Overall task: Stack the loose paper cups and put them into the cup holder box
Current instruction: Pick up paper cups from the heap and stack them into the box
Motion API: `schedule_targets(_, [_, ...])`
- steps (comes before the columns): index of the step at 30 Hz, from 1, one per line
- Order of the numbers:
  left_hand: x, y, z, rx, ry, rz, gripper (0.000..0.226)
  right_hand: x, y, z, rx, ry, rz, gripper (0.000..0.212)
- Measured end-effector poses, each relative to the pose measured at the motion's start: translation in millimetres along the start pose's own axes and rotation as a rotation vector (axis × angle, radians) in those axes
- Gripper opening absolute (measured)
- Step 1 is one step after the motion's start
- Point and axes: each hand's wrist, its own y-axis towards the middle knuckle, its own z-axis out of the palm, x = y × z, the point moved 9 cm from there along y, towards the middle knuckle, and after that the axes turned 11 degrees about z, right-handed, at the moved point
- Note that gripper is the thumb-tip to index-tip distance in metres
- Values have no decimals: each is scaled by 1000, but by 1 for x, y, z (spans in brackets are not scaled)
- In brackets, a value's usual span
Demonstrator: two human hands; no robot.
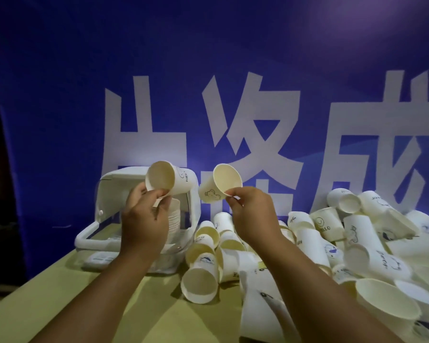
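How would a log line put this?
left hand: grips first cup | right hand: pinches second cup | box: open | loose cups: piled

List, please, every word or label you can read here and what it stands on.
"HELLO": smiley paper cup in the pile.
"HE", rest hidden: paper cup in the left hand.
"成", cut off: blue banner; its other two characters are partly hidden.
Other cup prints: too blurred.

box [104,191] left | stack [175,216] inside | loose cups [320,243] right on table [47,305]
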Motion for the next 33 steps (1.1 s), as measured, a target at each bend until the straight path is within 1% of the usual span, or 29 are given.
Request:
schedule_targets(3, [9, 2, -6, 11, 50, 15, 19, 16, 6, 12, 18, 81, 17, 26])
schedule_targets(7, [18, -4, -3, 90, 120, 0, 15, 33, 11, 25, 38, 155, 46, 26])
schedule_targets(10, [24, -4, 0, 147, 209, 3, 16, 35, 9, 36, 54, 157, 33, 26])
schedule_targets(14, [27, 0, 3, 187, 309, 61, 21, 31, 10, 44, 58, 145, 17, 26])
schedule_targets(20, [26, 2, 10, 245, 322, 60, 20, 33, 9, 45, 61, 158, -6, 24])
schedule_targets(23, [37, -4, 19, 357, 289, -5, 21, 34, 8, 47, 47, 167, -17, 23])
schedule_targets(25, [42, -12, 30, 450, 241, -62, 28, 36, 6, 46, 27, 164, -28, 23])
schedule_targets(27, [42, -18, 38, 494, 172, -100, 37, 39, 4, 47, 26, 155, -43, 23])
schedule_targets(30, [42, -20, 38, 461, 87, -151, 51, 47, -1, 58, 92, 88, -91, 23])
schedule_targets(31, [43, -20, 37, 437, 59, -173, 60, 50, -3, 63, 118, 60, -115, 22])
schedule_targets(33, [43, -19, 33, 387, 34, -167, 84, 54, -8, 68, 135, -10, -158, 23])
